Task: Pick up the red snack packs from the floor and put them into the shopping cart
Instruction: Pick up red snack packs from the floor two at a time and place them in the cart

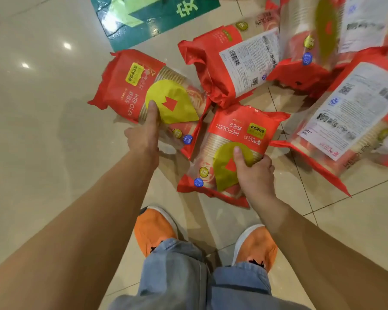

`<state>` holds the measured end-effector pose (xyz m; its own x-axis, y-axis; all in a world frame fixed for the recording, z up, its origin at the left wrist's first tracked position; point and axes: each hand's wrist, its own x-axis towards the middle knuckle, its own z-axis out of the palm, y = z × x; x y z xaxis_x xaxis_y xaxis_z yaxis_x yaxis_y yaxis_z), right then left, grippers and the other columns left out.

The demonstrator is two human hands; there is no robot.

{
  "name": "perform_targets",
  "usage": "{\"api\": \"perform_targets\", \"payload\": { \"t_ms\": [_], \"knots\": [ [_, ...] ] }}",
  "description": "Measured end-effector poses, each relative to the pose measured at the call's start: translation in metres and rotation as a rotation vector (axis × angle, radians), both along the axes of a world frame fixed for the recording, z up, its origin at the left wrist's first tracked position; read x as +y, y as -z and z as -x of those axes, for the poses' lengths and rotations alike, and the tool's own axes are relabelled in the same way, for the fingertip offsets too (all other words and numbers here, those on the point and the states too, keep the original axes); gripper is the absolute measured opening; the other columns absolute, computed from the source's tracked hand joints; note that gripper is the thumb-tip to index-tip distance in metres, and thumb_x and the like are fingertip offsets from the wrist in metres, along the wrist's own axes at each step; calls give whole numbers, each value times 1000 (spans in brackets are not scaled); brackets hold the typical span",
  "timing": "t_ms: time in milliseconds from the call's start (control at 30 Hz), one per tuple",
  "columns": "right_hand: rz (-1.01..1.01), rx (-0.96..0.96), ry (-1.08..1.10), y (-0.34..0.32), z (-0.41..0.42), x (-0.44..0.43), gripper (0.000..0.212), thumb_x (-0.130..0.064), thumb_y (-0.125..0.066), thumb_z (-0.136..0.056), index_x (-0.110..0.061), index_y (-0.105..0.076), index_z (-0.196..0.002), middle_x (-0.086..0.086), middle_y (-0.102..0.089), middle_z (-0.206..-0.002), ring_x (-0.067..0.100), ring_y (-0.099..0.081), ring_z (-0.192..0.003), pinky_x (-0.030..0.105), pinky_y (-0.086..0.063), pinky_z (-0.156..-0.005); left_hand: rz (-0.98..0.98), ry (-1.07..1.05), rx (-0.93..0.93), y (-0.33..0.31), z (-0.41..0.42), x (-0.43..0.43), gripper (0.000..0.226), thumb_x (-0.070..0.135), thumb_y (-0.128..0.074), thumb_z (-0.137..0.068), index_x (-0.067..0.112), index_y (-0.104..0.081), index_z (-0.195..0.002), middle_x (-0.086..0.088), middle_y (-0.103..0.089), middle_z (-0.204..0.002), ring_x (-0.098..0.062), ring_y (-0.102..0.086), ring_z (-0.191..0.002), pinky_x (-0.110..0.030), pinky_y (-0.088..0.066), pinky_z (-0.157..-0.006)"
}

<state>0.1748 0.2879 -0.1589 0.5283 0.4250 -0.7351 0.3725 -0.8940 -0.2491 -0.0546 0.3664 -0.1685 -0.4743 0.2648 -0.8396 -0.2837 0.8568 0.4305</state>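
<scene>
View from above, looking down at a glossy beige tiled floor (31,130) strewn with red plastic packs.

Two bare arms reach down from the bottom of the frame. The left hand (143,137) holds the left pack (121,86), centre left. Its grip is closed on the pack's lower edge, with the thumb flat on top and the fingers hidden underneath. The right hand (254,173) holds the near pack (229,128), at centre. Its grip is closed round the pack's right side, thumb on the front. Whether either pack is clear of the floor cannot be told.

Both packs face up and read "WEFOLEN" in white beside Chinese characters. Each has a yellow label box, a large yellow teardrop patch with a red arrow shape, and a round blue sticker reading "50". Clear film shows ribbed stacked cups inside.

Three more packs lie on the floor. The barcode pack (233,63), upper centre, lies back up, with a white panel, barcode and QR code. The blurred pack (311,30) is at upper right. The right pack (345,113) shows a white panel, QR codes and "WEFOLEN".

A green floor sticker (155,16) with a pale arrow and a Chinese character is at top centre. Two orange shoes (155,229) and blue jeans (188,276) fill the bottom centre.
</scene>
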Motion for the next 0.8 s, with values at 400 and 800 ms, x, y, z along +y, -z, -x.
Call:
{"api": "perform_targets", "payload": {
  "t_ms": [400,800],
  "knots": [
    [-47,79,43,-35,-6,-11,86,-63,-73,-90,-7,-39,-146,12,-49,-141,32,-58,-121,33,-42,-90,-132,-135,126,-37,10,10,86,46,-98,-68,19,-51,-135,2,-71,-119,-19,-76,-102,-42,-66,-88],
    [-192,189,-141,-298,-12,-1,97,-67,-77,-83,-19,-37,-157,8,-49,-149,24,-52,-136,34,-43,-105,-76,296,196,-296,28,-59,71,38,-97,-73,21,-62,-132,6,-76,-112,-16,-77,-98,-38,-65,-81]
  ]
}}
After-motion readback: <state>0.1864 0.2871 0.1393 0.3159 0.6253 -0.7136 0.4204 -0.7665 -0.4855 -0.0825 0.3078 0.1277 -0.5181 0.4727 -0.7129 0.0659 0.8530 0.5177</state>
